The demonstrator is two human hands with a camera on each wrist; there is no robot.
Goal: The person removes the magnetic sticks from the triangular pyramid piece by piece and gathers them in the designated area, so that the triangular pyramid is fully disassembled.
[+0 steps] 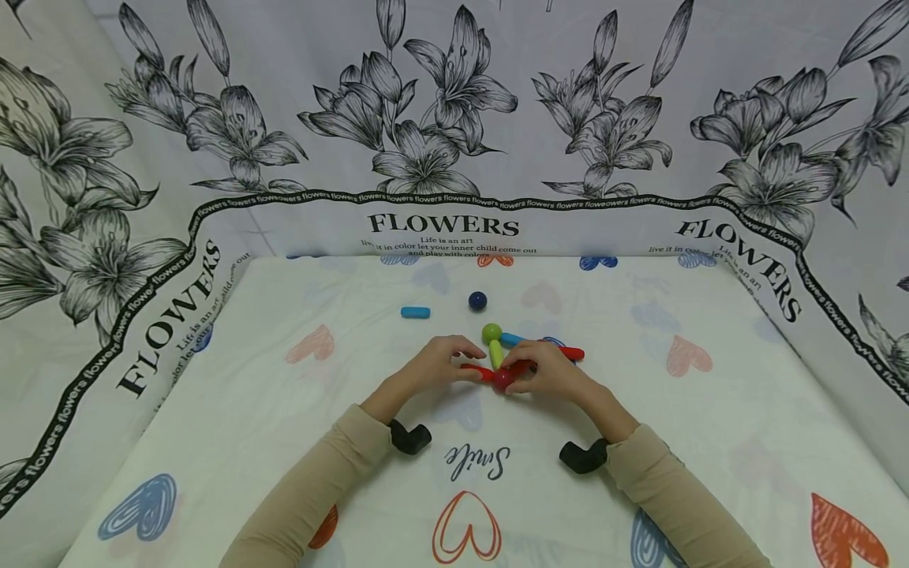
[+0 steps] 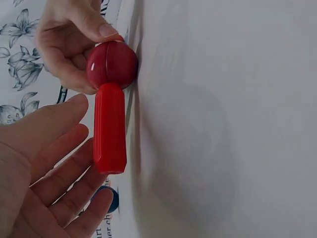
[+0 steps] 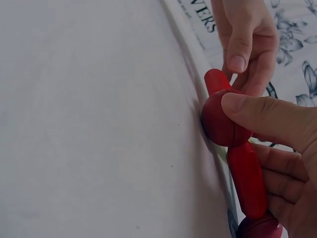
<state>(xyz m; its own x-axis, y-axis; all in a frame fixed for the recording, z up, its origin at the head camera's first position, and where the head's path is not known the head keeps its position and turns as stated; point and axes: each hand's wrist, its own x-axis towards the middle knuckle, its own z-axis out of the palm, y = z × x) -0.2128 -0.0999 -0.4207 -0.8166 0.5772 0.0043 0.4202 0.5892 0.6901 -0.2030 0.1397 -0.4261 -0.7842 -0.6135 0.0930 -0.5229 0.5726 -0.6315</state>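
While right hand [image 1: 550,371] pinches red ball [image 1: 503,379], left hand [image 1: 433,364] relaxed beside red stick [image 1: 477,370], further pieces partly hidden, perhaps joined.

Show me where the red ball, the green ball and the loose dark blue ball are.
red ball [image 2: 111,65]: left wrist view, on its glossy front.
green ball [image 1: 491,333]: head view, on its top.
dark blue ball [image 1: 478,300]: head view, on its centre, lying alone on the cloth.

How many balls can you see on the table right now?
3, possibly 4: a dark blue ball alone at the back, a green ball atop the structure, a red ball between the hands. The right wrist view hints another, mostly hidden.
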